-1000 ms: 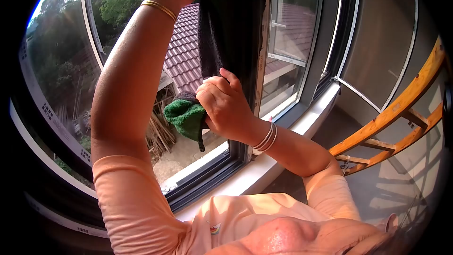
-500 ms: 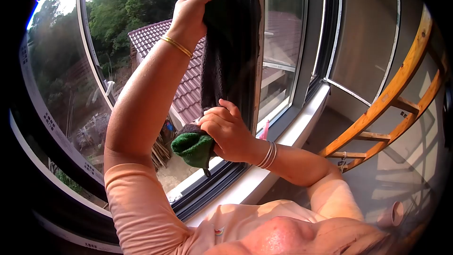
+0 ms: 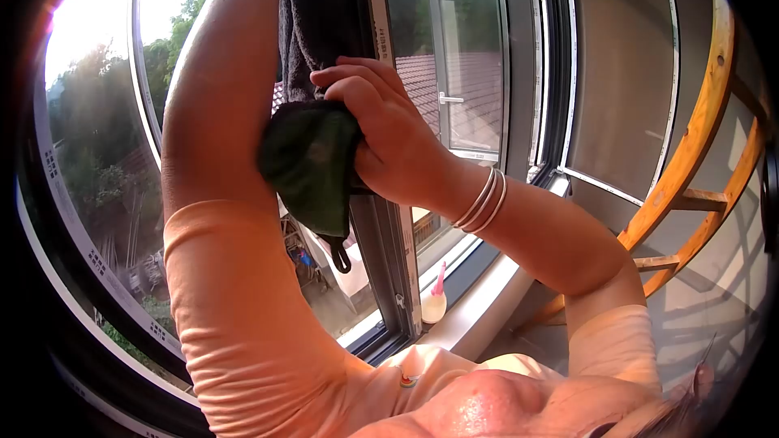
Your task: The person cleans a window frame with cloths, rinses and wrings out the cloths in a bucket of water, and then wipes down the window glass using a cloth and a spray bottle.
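Note:
My right hand (image 3: 385, 126), with several silver bangles at the wrist, is closed on a dark cloth (image 3: 312, 154). The cloth's green lower end hangs below my fingers with a small black loop, and its dark grey length runs up along the window frame post (image 3: 373, 255). My left arm reaches up past the top edge; only its wrist with a gold bangle shows there, and the left hand is out of the picture.
A pale bottle with a pink top (image 3: 434, 307) stands by the window sill (image 3: 487, 300). A wooden ladder (image 3: 690, 138) leans at the right. An open window sash (image 3: 89, 154) is at the left, with a tiled roof (image 3: 418, 81) and trees outside.
My left hand has gone up out of view. My right hand has risen with the cloth's green end, and the view has shifted, showing more of the bottle.

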### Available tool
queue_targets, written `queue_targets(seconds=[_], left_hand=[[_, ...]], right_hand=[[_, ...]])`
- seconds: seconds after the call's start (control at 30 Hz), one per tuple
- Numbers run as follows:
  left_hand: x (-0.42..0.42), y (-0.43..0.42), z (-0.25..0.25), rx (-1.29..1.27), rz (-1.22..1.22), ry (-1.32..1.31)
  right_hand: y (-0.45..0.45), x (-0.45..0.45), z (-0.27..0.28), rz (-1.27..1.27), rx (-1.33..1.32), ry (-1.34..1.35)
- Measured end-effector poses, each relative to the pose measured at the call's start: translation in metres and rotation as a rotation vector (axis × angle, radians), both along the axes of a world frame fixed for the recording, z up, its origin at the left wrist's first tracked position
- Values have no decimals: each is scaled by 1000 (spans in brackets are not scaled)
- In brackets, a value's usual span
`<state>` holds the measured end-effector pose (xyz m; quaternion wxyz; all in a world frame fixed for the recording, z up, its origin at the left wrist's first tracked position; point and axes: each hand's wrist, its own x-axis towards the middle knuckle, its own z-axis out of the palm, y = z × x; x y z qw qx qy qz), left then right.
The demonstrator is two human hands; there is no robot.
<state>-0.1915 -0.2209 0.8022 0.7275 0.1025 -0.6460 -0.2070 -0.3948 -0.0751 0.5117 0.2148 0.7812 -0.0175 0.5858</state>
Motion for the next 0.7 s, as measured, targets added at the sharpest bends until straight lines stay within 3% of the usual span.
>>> queue_targets(seconds=[0.13,0.27,0.33,0.37,0.4,0.43,0.47,0.57,0.63,0.7], left_hand=[[-13,1,21,-62,154,-4],[-21,-2,12,-164,312,-50],[-22,-1,-2,-338,610,-169],[-21,0,-13,-550,957,-295],[-22,7,-31,-640,1025,-310],[-21,11,-48,-641,921,-277],[-23,23,-80,-434,320,-59],[-22,52,-169,-177,519,-95],[-15,54,-223,-164,579,-173],[-9,55,-281,-68,461,-187]], right_hand=[[-22,-3,55,-50,-59,-51],[-27,-10,24,-38,9,-2],[-22,-3,-6,7,94,23],[-19,2,-23,12,98,25],[-15,8,-42,58,189,26],[-11,16,-62,105,275,27],[-9,26,-85,156,341,32],[6,62,-162,251,497,51],[17,96,-215,324,633,28],[28,131,-262,373,771,49]])
